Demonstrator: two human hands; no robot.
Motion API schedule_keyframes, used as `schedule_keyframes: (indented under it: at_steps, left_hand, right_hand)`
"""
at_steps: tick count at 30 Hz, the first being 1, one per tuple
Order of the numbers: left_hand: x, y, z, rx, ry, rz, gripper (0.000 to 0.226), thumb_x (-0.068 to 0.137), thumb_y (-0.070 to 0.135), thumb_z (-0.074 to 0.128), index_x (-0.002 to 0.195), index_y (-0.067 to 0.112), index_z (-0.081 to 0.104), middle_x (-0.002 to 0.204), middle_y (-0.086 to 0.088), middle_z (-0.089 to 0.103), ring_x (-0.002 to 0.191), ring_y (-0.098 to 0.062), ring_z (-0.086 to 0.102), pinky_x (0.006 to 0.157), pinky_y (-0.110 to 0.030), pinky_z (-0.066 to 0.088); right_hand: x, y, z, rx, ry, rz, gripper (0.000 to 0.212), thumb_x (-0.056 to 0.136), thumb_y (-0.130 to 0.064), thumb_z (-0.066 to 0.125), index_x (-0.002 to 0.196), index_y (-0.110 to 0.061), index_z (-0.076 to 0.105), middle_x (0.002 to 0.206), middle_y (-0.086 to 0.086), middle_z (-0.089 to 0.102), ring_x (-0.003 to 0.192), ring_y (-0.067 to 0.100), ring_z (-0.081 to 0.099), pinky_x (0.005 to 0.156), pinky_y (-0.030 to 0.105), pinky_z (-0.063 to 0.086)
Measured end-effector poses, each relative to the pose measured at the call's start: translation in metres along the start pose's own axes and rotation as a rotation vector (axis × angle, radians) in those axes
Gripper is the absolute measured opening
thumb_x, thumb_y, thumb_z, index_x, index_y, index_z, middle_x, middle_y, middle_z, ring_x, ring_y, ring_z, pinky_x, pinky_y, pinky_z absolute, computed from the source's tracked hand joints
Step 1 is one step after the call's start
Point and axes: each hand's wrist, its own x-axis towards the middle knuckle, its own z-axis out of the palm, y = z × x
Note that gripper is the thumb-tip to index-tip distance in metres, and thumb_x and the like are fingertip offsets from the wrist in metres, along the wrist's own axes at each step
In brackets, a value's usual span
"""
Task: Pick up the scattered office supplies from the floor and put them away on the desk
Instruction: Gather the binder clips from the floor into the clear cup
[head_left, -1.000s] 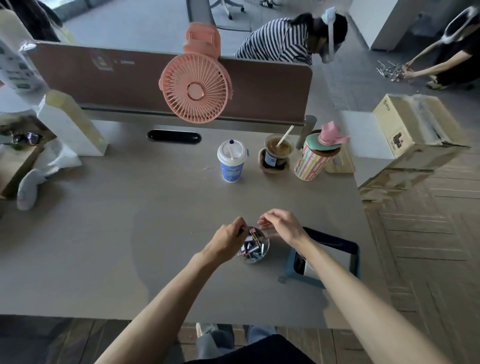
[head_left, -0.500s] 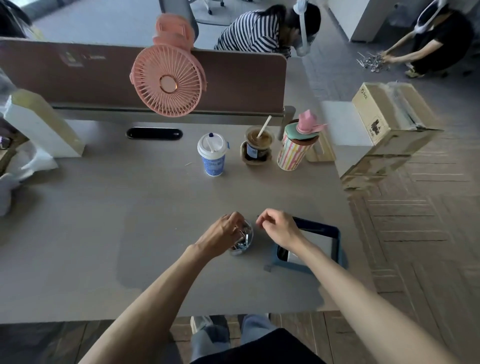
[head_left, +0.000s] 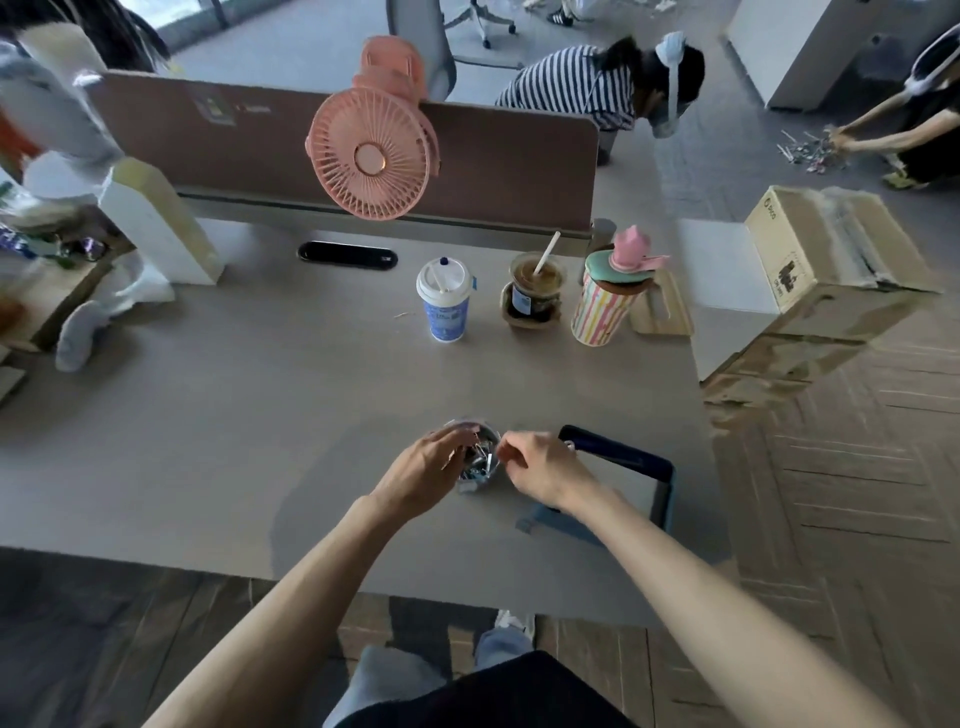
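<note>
- Hands: both are out over the near middle of the worktop (head_left: 218, 415), meeting at a small clear cup (head_left: 475, 480).
- Left hand (head_left: 423, 473): fingers curled over the cup's left side and rim, gripping it. The fingertips reach into the cup mouth.
- Right hand (head_left: 543, 467): just beside the cup's right rim, fingers curled in with the tips drawn together. Too blurred to tell whether anything is pinched.
- Clips (head_left: 480, 462): a mixed metal pile inside the cup, filling it up to the rim. The cup stands upright on the worktop.
- Dark slab in a blue frame (head_left: 628, 457): lies flat just right of the cup, partly under the right wrist.
- Back row on the worktop, left to right: lidded paper cup (head_left: 444, 306), jar of brown drink (head_left: 535, 293) with a stick in it, striped tumbler (head_left: 597, 312) with a pink top.
- Pink fan (head_left: 371, 156): clipped to the brown divider panel (head_left: 509, 161) at the back edge.
- Cardboard box (head_left: 831, 249): off the right end of the worktop.
- Floor, far right: another person's arm (head_left: 883, 132) reaches to a scatter of small supplies (head_left: 808, 151). A third person in a striped top (head_left: 576, 85) bends down behind the divider.
</note>
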Motion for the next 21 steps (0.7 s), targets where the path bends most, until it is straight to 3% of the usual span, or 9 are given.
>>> schedule_keyframes:
  at_steps: [3, 7, 11, 14, 18, 21]
  left_hand:
    - [-0.016, 0.004, -0.003, 0.027, 0.057, -0.031, 0.025, 0.088, 0.004, 0.054, 0.110, 0.012, 0.063, 0.117, -0.004, 0.066, 0.099, -0.024, 0.062, 0.080, -0.023, 0.046]
    - [-0.036, 0.004, -0.005, 0.085, 0.029, -0.021, 0.024, 0.085, 0.006, 0.054, 0.107, 0.011, 0.062, 0.107, -0.008, 0.067, 0.092, -0.030, 0.060, 0.075, -0.030, 0.044]
    - [-0.053, -0.003, -0.010, 0.076, 0.035, -0.038, 0.025, 0.087, 0.006, 0.051, 0.110, 0.010, 0.062, 0.108, -0.007, 0.066, 0.097, -0.027, 0.059, 0.078, -0.032, 0.048]
    - [-0.066, -0.006, -0.012, 0.077, 0.052, -0.064, 0.027, 0.089, 0.008, 0.050, 0.112, 0.013, 0.061, 0.108, -0.005, 0.065, 0.100, -0.024, 0.058, 0.081, -0.035, 0.049]
    - [-0.080, -0.011, -0.013, 0.097, 0.056, -0.076, 0.026, 0.089, 0.008, 0.050, 0.112, 0.014, 0.061, 0.109, -0.003, 0.065, 0.101, -0.021, 0.058, 0.083, -0.030, 0.047]
    - [-0.084, -0.014, -0.011, 0.095, 0.038, -0.115, 0.025, 0.090, 0.009, 0.050, 0.111, 0.014, 0.062, 0.110, -0.002, 0.066, 0.104, -0.020, 0.058, 0.086, -0.030, 0.047]
  right_hand:
    - [-0.013, -0.003, 0.014, -0.153, -0.043, -0.123, 0.016, 0.086, -0.003, 0.048, 0.096, -0.007, 0.061, 0.097, 0.011, 0.063, 0.090, 0.031, 0.062, 0.074, 0.036, 0.049]
    - [-0.032, -0.006, 0.042, -0.448, -0.226, -0.193, 0.035, 0.090, 0.001, 0.044, 0.121, -0.008, 0.057, 0.122, 0.010, 0.054, 0.112, 0.027, 0.053, 0.093, 0.035, 0.047]
    - [-0.035, -0.005, 0.061, -0.981, -0.318, -0.219, 0.021, 0.091, -0.013, 0.055, 0.112, -0.010, 0.059, 0.112, 0.010, 0.060, 0.108, 0.027, 0.049, 0.090, 0.037, 0.039]
    - [-0.035, 0.000, 0.067, -1.240, -0.337, -0.234, 0.028, 0.093, -0.018, 0.055, 0.120, -0.011, 0.053, 0.116, 0.009, 0.063, 0.113, 0.030, 0.048, 0.103, 0.043, 0.032]
    - [-0.038, 0.003, 0.074, -1.343, -0.346, -0.291, 0.031, 0.096, -0.006, 0.047, 0.126, -0.006, 0.053, 0.122, 0.010, 0.063, 0.120, 0.033, 0.047, 0.114, 0.050, 0.019]
    - [-0.040, 0.003, 0.075, -1.252, -0.344, -0.298, 0.029, 0.094, 0.001, 0.045, 0.121, -0.003, 0.056, 0.119, 0.014, 0.064, 0.117, 0.034, 0.050, 0.114, 0.050, 0.021]
